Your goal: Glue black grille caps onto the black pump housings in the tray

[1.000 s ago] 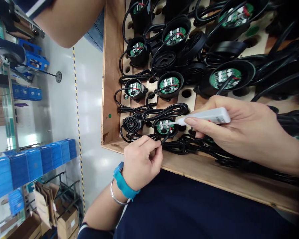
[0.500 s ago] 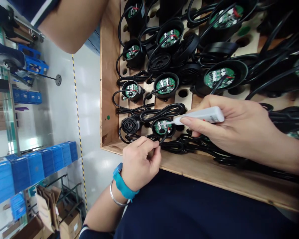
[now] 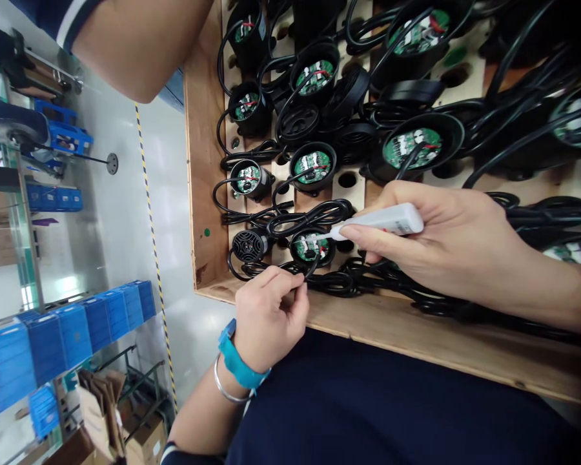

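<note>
My right hand [image 3: 445,242] grips a white pen-shaped tool [image 3: 382,221]; its tip rests on the green circuit board inside a small black round housing [image 3: 310,247] at the near edge of a wooden tray [image 3: 201,161]. My left hand [image 3: 268,320], wearing a teal band and a metal bangle, pinches that housing's black cable [image 3: 304,274] between thumb and fingers just below the housing. A ribbed black cap [image 3: 248,245] lies to the left of it.
Several more black housings with green boards [image 3: 314,166] and coiled black cables [image 3: 465,303] fill the tray's holed board. Another person's bare arm [image 3: 135,45] reaches in at top left. Blue bins on racks [image 3: 68,329] and cardboard boxes [image 3: 97,413] stand on the left.
The view has drifted, so the tray and both hands sit slightly further left and higher. Both hands keep their hold; the tool tip stays on the same board.
</note>
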`<action>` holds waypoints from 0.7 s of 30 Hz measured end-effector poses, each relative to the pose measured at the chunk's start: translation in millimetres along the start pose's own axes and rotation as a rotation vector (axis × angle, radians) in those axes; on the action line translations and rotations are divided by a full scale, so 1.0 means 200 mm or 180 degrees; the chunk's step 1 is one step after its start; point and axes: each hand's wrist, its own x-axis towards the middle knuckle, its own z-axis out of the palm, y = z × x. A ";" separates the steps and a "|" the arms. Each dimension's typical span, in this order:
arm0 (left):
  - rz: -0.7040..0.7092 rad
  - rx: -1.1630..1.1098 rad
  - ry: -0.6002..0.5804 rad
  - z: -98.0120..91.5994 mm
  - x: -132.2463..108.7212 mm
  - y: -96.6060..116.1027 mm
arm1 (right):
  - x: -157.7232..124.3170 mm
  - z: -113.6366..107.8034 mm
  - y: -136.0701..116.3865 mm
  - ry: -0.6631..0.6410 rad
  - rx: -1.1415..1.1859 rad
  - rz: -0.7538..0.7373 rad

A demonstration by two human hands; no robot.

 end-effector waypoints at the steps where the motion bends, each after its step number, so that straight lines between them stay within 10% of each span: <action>1: 0.0006 0.0003 0.0003 0.00 0.00 0.00 | 0.00 0.00 0.00 0.0016 0.0040 0.0001; 21: -0.0003 -0.0011 0.0020 0.00 0.00 -0.01 | 0.00 0.00 -0.01 -0.0132 -0.0050 -0.0008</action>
